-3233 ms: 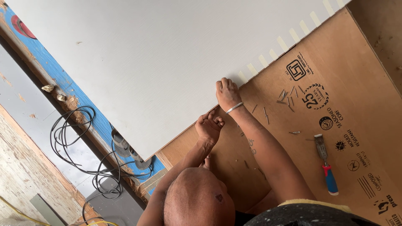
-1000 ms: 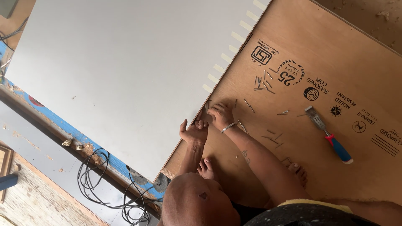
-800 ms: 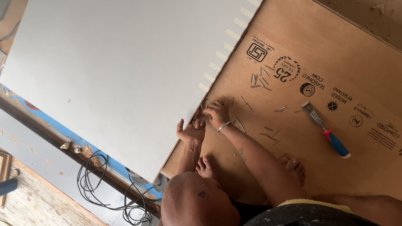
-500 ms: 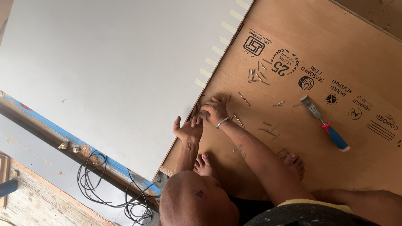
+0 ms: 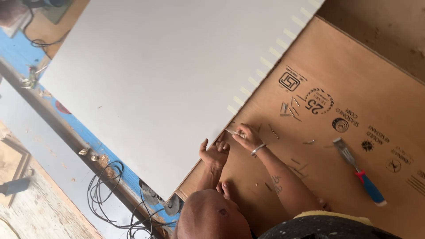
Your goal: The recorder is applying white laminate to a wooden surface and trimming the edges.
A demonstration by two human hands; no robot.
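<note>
A large, flat, pale grey laminate sheet (image 5: 168, 84) lies over a brown plywood board (image 5: 345, 71) printed with dark marks, and everything here is placed from that sheet's notched edge, where a row of small cream tabs runs. A person crouches at the lower end of that edge, seen from above.

The left hand (image 5: 214, 154) rests at the sheet's edge with fingers spread wide and pointing up toward it, the palm flat on the board or the sheet's rim; it holds nothing that can be seen. The right hand (image 5: 248, 136), with a thin silver bangle (image 5: 258, 149) at the wrist, sits just beside the same edge, its fingers pinched narrow around a small, thin, pale strip (image 5: 231, 132) whose tip points at the sheet's border.

Away from the edge, out on the bare plywood, thin pale slivers (image 5: 290, 108) lie scattered. Farther out lies a chisel with a blue and red handle (image 5: 359, 177), well apart from both hands. On the sheet's opposite side, beyond a blue strip, black cable (image 5: 104, 194) lies coiled on the floor.
</note>
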